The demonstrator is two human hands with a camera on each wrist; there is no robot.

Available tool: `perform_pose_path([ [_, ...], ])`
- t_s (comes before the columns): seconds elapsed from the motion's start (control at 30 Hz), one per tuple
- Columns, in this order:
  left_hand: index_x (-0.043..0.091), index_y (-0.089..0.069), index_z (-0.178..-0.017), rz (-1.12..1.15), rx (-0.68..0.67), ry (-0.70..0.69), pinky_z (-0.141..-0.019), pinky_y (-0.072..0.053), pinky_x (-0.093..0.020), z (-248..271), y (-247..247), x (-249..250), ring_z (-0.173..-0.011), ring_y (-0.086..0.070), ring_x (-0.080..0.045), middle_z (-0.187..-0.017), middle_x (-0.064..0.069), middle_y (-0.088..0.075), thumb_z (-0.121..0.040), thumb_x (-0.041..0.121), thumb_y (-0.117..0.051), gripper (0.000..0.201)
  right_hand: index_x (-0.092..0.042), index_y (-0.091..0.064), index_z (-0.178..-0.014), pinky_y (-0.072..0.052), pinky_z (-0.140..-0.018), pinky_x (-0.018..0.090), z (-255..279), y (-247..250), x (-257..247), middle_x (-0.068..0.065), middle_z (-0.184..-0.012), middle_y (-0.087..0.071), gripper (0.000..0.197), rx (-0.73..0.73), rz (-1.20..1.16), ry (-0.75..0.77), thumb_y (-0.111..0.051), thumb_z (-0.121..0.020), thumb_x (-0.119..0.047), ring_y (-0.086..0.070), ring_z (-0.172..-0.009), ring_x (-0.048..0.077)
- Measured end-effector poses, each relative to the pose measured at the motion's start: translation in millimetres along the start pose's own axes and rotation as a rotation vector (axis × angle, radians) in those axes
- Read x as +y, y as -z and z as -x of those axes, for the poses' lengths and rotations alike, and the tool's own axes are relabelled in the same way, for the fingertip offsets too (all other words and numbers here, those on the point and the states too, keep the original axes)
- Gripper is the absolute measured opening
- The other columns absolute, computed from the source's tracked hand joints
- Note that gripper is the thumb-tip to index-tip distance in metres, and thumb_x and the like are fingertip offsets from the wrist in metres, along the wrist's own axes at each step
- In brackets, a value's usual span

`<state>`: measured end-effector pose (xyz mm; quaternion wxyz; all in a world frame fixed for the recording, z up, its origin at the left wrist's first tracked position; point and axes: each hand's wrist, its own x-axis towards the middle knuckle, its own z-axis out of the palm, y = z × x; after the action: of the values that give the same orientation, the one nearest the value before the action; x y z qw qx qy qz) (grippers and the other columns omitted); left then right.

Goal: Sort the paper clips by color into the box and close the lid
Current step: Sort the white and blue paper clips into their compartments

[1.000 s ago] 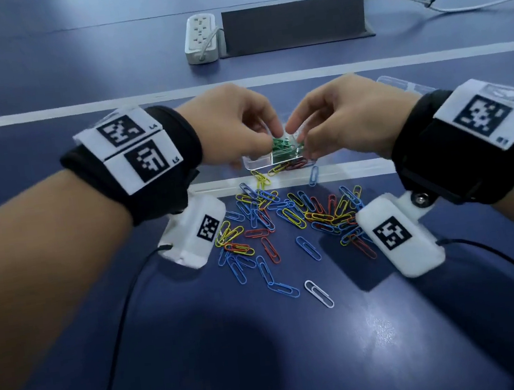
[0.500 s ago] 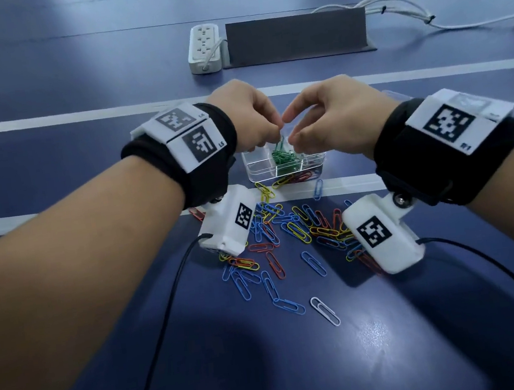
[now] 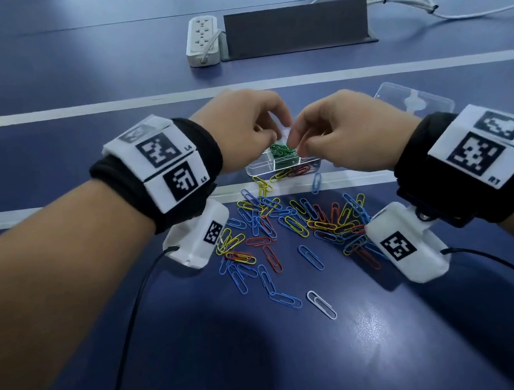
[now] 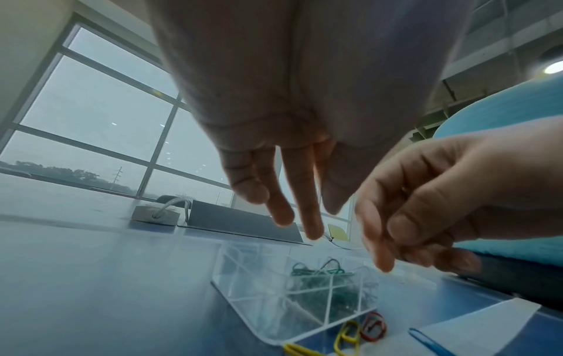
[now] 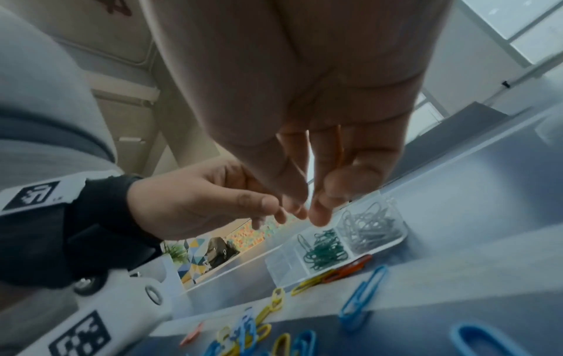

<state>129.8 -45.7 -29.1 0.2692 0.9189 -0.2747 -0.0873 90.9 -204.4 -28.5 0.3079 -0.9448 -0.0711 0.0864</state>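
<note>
Blue table (image 3: pixel 40 75) carries, at twelve o'clock, a dark grey panel (image 3: pixel 296 28) with a white power strip (image 3: pixel 202 41) at its nine o'clock, while a loose clear lid (image 3: pixel 414 101) lies at two o'clock of the clear box (image 3: pixel 262 170). The left hand (image 3: pixel 241 132) and right hand (image 3: pixel 348 133) hover fingertip to fingertip over the box, masking its far side from the head view; fingers hang loosely, and I cannot tell whether either pinches anything. Green clips (image 5: pixel 324 249) and grey clips (image 5: pixel 370 228) fill neighbouring compartments, and mixed loose clips (image 3: pixel 288 223) sprawl at six o'clock of the box.
</note>
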Motion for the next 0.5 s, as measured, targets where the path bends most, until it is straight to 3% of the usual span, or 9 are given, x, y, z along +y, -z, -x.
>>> perform_pose_path([
  [0.07,0.021,-0.064,-0.099,0.005,0.054,-0.019,-0.067,-0.038,-0.009,6.2,3.3,-2.6,-0.081,-0.063,-0.015,-0.089,0.001,-0.071,-0.083,0.01,-0.055,0.021,-0.03,-0.07,-0.083,-0.046,-0.068,0.023,4.3,2.1,-1.2,-0.008,-0.072,-0.066,0.026,-0.068,0.17,0.022,-0.052,-0.082,-0.012,-0.052,-0.057,0.005],
  [0.13,0.021,-0.066,-0.093,-0.036,0.058,-0.035,-0.063,-0.036,-0.006,13.8,6.5,-4.9,-0.076,-0.061,-0.016,-0.081,0.002,-0.067,-0.082,0.014,-0.058,0.015,-0.031,-0.073,-0.089,-0.04,-0.071,0.02,6.4,1.9,0.6,-0.015,-0.064,-0.057,0.026,-0.142,0.32,0.038,-0.053,-0.083,-0.014,-0.055,-0.065,0.012],
  [0.2,0.023,-0.069,-0.088,-0.116,-0.028,-0.043,-0.058,-0.033,-0.002,21.7,8.1,-6.4,-0.069,-0.059,-0.013,-0.074,0.004,-0.065,-0.081,0.019,-0.062,0.01,-0.028,-0.074,-0.093,-0.042,-0.075,0.021,6.2,-0.9,4.0,-0.013,-0.064,-0.057,0.027,-0.182,0.425,0.076,-0.054,-0.081,-0.012,-0.058,-0.075,0.018],
  [0.3,0.027,-0.071,-0.086,-0.223,-0.202,-0.04,-0.057,-0.033,-0.001,30.3,5.0,-8.9,-0.061,-0.055,-0.001,-0.069,0.006,-0.065,-0.08,0.027,-0.065,0.008,-0.026,-0.074,-0.093,-0.051,-0.079,0.028,4.3,-3.4,5.0,-0.005,-0.075,-0.064,0.025,-0.214,0.521,0.142,-0.058,-0.079,-0.012,-0.059,-0.079,0.022],
  [0.4,0.028,-0.072,-0.092,-0.295,-0.291,-0.058,-0.064,-0.041,-0.017,32.6,-1.6,-11.6,-0.061,-0.053,0.0,-0.075,0.006,-0.067,-0.08,0.03,-0.067,0.013,-0.022,-0.074,-0.087,-0.053,-0.077,0.031,3.2,-2.8,3.3,-0.002,-0.073,-0.062,0.016,-0.225,0.568,0.158,-0.062,-0.079,-0.015,-0.062,-0.078,0.024],
  [0.5,0.029,-0.07,-0.102,-0.36,-0.318,-0.076,-0.072,-0.04,-0.02,30.7,-7.1,-12.5,-0.067,-0.051,-0.009,-0.085,0.004,-0.069,-0.082,0.034,-0.065,0.021,-0.018,-0.071,-0.074,-0.056,-0.071,0.034,3.8,-3.5,2.7,0.0,-0.067,-0.065,0.012,-0.231,0.608,0.169,-0.059,-0.076,-0.016,-0.064,-0.074,0.028],
])
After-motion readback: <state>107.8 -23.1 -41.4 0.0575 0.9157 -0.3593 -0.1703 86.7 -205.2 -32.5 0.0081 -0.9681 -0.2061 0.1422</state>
